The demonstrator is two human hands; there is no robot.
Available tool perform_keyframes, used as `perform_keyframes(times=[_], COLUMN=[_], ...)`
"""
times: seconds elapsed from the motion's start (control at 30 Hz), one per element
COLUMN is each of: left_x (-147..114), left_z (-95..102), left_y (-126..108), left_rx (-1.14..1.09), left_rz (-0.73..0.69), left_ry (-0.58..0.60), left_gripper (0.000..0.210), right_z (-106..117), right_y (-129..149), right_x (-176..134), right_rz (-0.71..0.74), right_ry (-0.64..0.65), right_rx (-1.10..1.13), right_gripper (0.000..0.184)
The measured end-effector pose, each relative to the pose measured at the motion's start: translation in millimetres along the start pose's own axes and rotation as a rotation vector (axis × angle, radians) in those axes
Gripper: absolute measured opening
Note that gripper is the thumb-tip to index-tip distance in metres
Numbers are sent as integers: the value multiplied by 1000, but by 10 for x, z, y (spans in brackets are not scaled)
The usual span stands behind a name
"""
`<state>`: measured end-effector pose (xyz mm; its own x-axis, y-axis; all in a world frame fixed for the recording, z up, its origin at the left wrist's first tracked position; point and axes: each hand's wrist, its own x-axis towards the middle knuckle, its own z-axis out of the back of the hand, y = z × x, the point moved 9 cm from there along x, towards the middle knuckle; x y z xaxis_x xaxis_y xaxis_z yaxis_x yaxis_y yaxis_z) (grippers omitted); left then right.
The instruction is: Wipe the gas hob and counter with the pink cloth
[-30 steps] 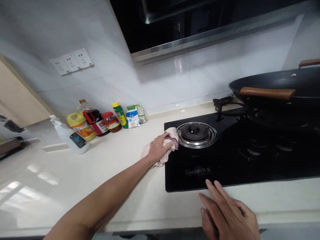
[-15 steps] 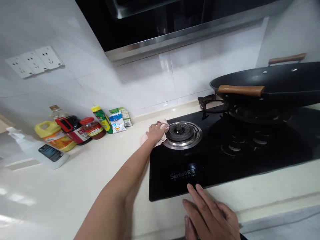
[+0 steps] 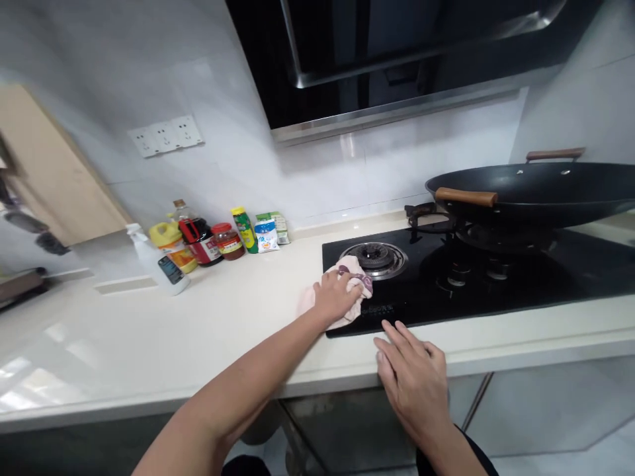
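My left hand (image 3: 336, 296) presses down on a pale pink cloth (image 3: 351, 316) with a purple pattern, its fingers bent over the bunched fabric. The cloth lies across the left front part of the black glass gas stove (image 3: 421, 287), and some of it hangs over onto the counter. Just behind it sits the left burner (image 3: 372, 254) with its shiny metal ring. Near the stove's front edge, my right hand (image 3: 414, 370) is held palm down with fingers stretched out and nothing in it. Whether its fingertips touch the surface I cannot tell.
A big black wok (image 3: 540, 192) with wooden handles rests on the right burner. Against the wall at left stand a white spray bottle (image 3: 166, 268), a yellow jug (image 3: 173, 244), a red-lidded jar (image 3: 228, 242) and other seasonings. The range hood (image 3: 397, 59) hangs overhead.
My left hand has pulled the cloth from beside the left burner toward the stove's front left corner. My right hand stays near the front edge. The view has shifted left and shows more of the counter front.
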<state>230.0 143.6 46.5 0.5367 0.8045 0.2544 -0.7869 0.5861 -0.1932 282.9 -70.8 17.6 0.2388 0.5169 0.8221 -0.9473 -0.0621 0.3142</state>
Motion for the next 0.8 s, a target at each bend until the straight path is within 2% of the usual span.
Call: perform_keyframes(times=[0.2, 0.3, 0.43, 0.53, 0.6, 0.67, 0.73, 0.8], left_x=[-869, -1075, -996, -828, -696, -558, -427, -319], left_z=[160, 140, -3, -164, -288, -399, -493, -569], left_y=[-515, -755, -1111, -1505, -1789, -2066, -2301, -2462], left_rx=[1, -45, -104, -138, -155, -174, -186, -186], left_rz=[-258, -381, -473, -544, -566, -580, -582, -568], left_ry=[-44, -16, 85, 169, 214, 234, 240, 247], left_gripper=[43, 45, 53, 60, 63, 64, 64, 67], right_z=[28, 13, 112, 283, 409, 475, 514, 578], right_y=[-17, -157, -702, -1245, -1574, -1826, -1972, -2009], right_x=[-332, -555, -636, -563, -500, -451, -444, -473], right_rz=[167, 245, 157, 69, 26, -1, -17, -30], right_ry=[42, -31, -259, -345, -334, -254, -194, -224], right_rx=[-97, -100, -97, -165, -241, -341, -422, -456], right_gripper=[32, 34, 27, 20, 21, 25, 34, 43])
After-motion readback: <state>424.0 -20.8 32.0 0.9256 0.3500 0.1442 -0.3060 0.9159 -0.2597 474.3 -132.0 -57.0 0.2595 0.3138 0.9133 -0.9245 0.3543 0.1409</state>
